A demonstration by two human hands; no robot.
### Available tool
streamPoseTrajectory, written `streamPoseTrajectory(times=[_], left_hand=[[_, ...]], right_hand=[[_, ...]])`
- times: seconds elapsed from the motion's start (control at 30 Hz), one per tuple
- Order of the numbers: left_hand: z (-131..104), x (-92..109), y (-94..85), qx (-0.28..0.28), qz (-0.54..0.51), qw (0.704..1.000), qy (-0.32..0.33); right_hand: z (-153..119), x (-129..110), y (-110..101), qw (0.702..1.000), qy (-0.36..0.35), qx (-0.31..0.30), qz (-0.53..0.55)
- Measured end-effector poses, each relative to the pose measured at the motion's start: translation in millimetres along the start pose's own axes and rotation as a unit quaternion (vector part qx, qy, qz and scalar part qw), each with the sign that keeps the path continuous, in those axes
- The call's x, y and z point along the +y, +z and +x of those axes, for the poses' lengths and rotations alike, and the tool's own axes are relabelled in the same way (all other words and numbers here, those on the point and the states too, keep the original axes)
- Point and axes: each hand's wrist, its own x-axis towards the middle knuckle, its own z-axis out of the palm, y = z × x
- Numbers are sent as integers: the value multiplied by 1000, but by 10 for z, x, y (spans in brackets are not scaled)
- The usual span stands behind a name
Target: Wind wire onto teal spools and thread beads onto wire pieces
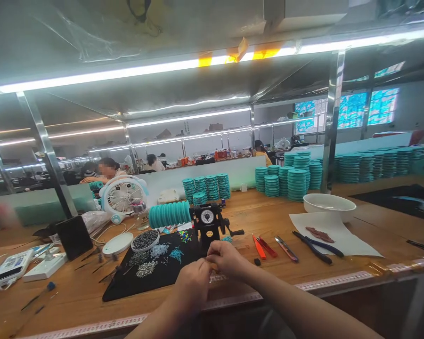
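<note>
Near the table's front edge, my left hand and my right hand meet with their fingers pinched together. What lies between the fingertips is too small to make out. Just behind them stands a black winding device with a round dial and a crank, carrying a row of teal spools on its left. A black mat lies to the left of my hands, with small piles of silver pieces, pale beads, teal bits and coloured beads on it.
Orange-handled tool, utility knife and dark pliers lie on the right, near a white bowl and paper. Teal spool stacks stand behind. At left are a fan, a dish of dark beads and a white lid. People sit beyond.
</note>
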Motion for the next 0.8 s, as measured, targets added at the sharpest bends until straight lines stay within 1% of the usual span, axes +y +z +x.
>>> streamPoseTrajectory(times=[0.07,0.13,0.23,0.3,0.4,0.57,0.7,0.8], left_hand=[[14,-44,-1,-5,64,996,63],[46,-75,-13,-7,115,987,115],[102,-93,-44,-8,163,969,184],[123,-94,-63,-6,181,959,217],[112,-94,-77,6,196,949,247],[62,-84,-98,51,234,927,288],[61,-61,-132,56,244,923,293],[56,-56,-128,67,246,924,284]], right_hand=[[80,31,11,998,43,-19,34],[129,52,13,995,69,-34,62],[154,54,-5,990,91,-48,92],[153,42,-23,989,98,-53,102],[150,25,-39,988,99,-52,110],[157,29,-16,989,87,-27,116],[142,46,20,990,83,-6,117],[131,57,46,990,81,7,117]])
